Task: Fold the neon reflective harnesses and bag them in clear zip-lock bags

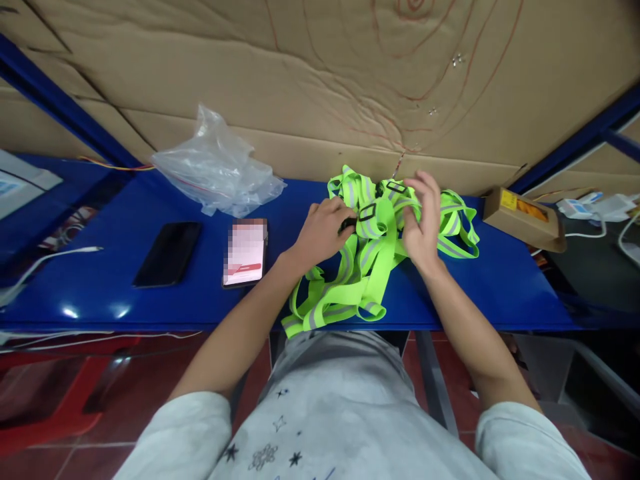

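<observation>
Straps (pixel 367 267): neon green, grey stripe down the middle, loose tangled pile on the blue worktop (pixel 480 293), right in front of the person. Lower left loops reach the front edge; another loop bunches out past the right hand.

Left hand (pixel 327 230): at the upper left of the pile, fingers curled in, closed on a black clip (pixel 347 224). Thumb mostly hidden.

Right hand (pixel 425 217): at the upper right of the pile, part open, thumb and fingers apart, green webbing showing in the gap. Can't tell if it's gripping any.

Two black frame buckles between the hands: lower buckle (pixel 367 213) nearer the left hand, upper buckle (pixel 397 187) nearer the right.

Left of the pile: lit phone (pixel 247 257), screen partly pixelated, then dark phone (pixel 169 255) further left, lying skewed, the two apart. Clear bag (pixel 217 167), crumpled, behind the lit phone against the cardboard (pixel 300 80). Cardboard forms the back wall, reddish curved lines drawn on it.

Far left: white cable (pixel 65 255), plug end on the worktop. Right end: small brown box (pixel 523 217), yellow label, orange inside, well clear of the hand.
</observation>
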The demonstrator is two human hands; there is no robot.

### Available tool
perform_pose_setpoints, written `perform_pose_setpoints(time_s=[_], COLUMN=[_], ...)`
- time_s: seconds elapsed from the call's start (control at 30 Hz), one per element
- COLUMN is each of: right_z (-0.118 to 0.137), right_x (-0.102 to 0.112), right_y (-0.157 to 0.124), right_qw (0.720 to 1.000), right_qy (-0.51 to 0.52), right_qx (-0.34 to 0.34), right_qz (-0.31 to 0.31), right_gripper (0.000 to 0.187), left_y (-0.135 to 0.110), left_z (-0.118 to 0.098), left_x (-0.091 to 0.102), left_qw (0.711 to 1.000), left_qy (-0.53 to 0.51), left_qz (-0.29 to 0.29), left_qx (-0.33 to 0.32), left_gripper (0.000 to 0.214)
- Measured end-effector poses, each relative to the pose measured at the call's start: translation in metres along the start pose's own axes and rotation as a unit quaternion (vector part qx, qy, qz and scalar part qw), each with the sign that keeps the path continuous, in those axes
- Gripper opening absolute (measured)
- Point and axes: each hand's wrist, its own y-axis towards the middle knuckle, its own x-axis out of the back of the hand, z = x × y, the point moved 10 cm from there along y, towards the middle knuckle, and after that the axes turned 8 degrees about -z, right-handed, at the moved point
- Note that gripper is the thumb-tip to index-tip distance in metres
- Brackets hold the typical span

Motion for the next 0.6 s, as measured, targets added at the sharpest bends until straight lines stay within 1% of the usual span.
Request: perform_pose_setpoints(time_s=[0.03,0.07,0.1,0.13,0.17,0.2,0.23,0.27,0.33,0.4,0.5,0.6], right_z=[0.018,0.036,0.053,0.067,0.075,0.077,0.073,0.067,0.048,0.032,0.023,0.025], right_x=[0.010,0.013,0.010,0.000,-0.010,-0.018,-0.022,-0.023,-0.017,-0.015,-0.024,-0.033], right_y=[-0.002,-0.005,-0.010,-0.015,-0.020,-0.023,-0.023,-0.020,-0.011,-0.006,-0.009,-0.014], right_qw=[0.998,0.994,0.989,0.980,0.969,0.960,0.956,0.958,0.967,0.973,0.973,0.974], right_qy=[-0.020,-0.039,-0.050,-0.070,-0.093,-0.115,-0.135,-0.150,-0.169,-0.172,-0.159,-0.134], right_qx=[0.044,0.094,0.141,0.187,0.219,0.234,0.233,0.218,0.167,0.129,0.115,0.111], right_qz=[-0.033,-0.041,-0.022,0.023,0.069,0.101,0.116,0.114,0.088,0.083,0.118,0.146], right_gripper=[0.055,0.051,0.049,0.050,0.051,0.050,0.047,0.044,0.039,0.037,0.033,0.030], left_y=[-0.001,-0.001,-0.002,-0.002,-0.002,-0.001,-0.001,0.000,0.002,0.002,0.000,-0.003], left_z=[-0.003,-0.006,-0.009,-0.011,-0.011,-0.009,-0.006,-0.002,0.005,0.008,0.003,-0.004], left_x=[0.003,0.005,0.006,0.005,0.005,0.005,0.006,0.008,0.011,0.012,0.006,-0.002], left_qw=[1.000,1.000,0.999,0.999,0.999,0.999,0.999,0.999,0.998,0.997,0.999,0.998], left_qy=[0.003,0.003,-0.002,-0.009,-0.017,-0.025,-0.033,-0.041,-0.060,-0.072,-0.044,0.050], left_qz=[-0.010,-0.017,-0.016,-0.007,0.002,0.009,0.012,0.011,0.000,-0.003,0.009,0.027], left_qx=[-0.009,-0.020,-0.032,-0.041,-0.043,-0.037,-0.026,-0.011,0.016,0.027,0.008,-0.026], left_gripper=[0.021,0.022,0.024,0.025,0.026,0.026,0.027,0.028,0.030,0.031,0.036,0.034])
